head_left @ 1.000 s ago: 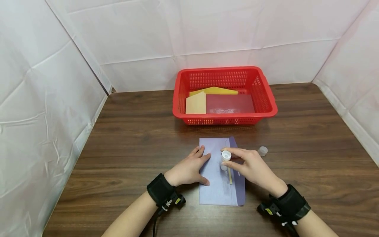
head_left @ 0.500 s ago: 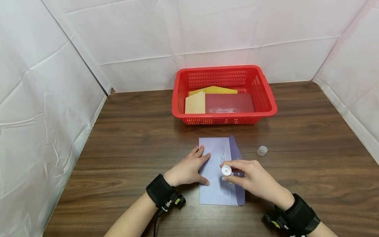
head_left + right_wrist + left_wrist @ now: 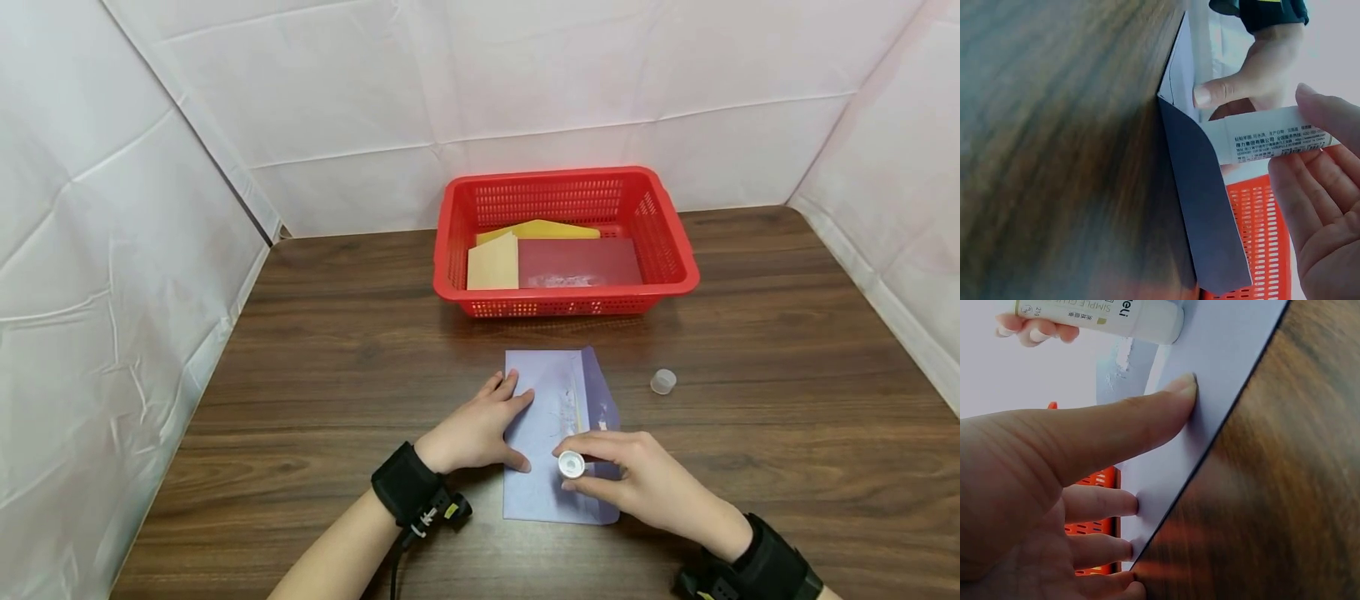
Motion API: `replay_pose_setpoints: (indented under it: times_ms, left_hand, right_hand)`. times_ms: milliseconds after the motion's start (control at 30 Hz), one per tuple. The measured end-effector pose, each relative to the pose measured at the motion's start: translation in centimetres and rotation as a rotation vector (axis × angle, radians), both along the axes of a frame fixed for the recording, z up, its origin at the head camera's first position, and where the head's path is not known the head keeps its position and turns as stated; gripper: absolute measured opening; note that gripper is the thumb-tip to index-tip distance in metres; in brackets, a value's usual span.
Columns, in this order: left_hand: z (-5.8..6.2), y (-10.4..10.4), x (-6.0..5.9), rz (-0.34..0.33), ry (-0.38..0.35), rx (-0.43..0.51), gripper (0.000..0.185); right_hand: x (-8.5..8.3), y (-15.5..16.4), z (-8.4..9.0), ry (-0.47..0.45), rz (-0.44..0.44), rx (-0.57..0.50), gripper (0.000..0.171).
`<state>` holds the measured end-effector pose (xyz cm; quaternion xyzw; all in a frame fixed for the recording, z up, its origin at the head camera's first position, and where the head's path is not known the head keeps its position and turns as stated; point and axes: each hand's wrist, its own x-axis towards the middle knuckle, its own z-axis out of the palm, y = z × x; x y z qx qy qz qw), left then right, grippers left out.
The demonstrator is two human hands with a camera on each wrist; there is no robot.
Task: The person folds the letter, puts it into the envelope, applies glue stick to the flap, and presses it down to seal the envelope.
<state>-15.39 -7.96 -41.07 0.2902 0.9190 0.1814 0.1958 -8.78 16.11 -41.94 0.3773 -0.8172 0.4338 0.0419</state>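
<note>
A pale purple envelope (image 3: 536,500) lies on the table, its darker flap (image 3: 600,392) unfolded to the right. My left hand (image 3: 476,427) rests on the envelope's left side, fingers spread and thumb (image 3: 1169,403) on the paper. My right hand (image 3: 645,483) pinches a white glue stick (image 3: 1266,136) between thumb and fingers, upright with its lower end at the envelope near the flap's fold. Whether the tip touches the paper is hidden in the head view. White glue smears (image 3: 1124,355) show on the flap. The glue stick's translucent cap (image 3: 663,382) lies right of the envelope.
A red plastic basket (image 3: 566,292) stands behind the envelope. Inside it are a cream envelope (image 3: 492,262), a dark red envelope (image 3: 579,262) and a yellow one (image 3: 542,228). White cloth walls (image 3: 525,75) border the wooden table at the back and sides.
My right hand has drawn the glue stick along the envelope toward the near edge. The left hand has stayed in place on the paper.
</note>
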Motion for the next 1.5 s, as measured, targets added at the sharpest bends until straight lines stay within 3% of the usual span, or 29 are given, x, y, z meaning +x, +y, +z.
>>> replay_pose_setpoints:
  times_ms: [200,567,833,1067,1367,1500]
  left_hand:
    - [0.1,0.0,-0.1,0.005,-0.003,-0.002,0.092]
    - [0.0,-0.1,0.0,0.007,-0.016,-0.006,0.092]
    - [0.4,0.0,0.1,0.017,-0.027,-0.023,0.091]
    - [0.3,0.0,0.1,0.011,-0.021,-0.036,0.092]
    - [0.5,0.0,0.3,0.019,-0.021,-0.027,0.092]
    - [0.4,0.0,0.4,0.020,-0.015,-0.022,0.092]
  right_hand:
    - [-0.9,-0.1,0.2,0.041,-0.030,-0.004,0.038]
    - [-4.1,0.1,-0.2,0.005,-0.197,0.036,0.042]
    - [-4.7,0.1,-0.2,0.000,-0.254,0.046,0.046]
    - [-4.0,0.6,-0.1,-0.066,-0.228,0.068,0.041]
    - [-1.1,0.3,0.1,-0.088,-0.046,0.020,0.032]
    - [-0.2,0.1,0.3,-0.103,-0.014,0.002,0.030]
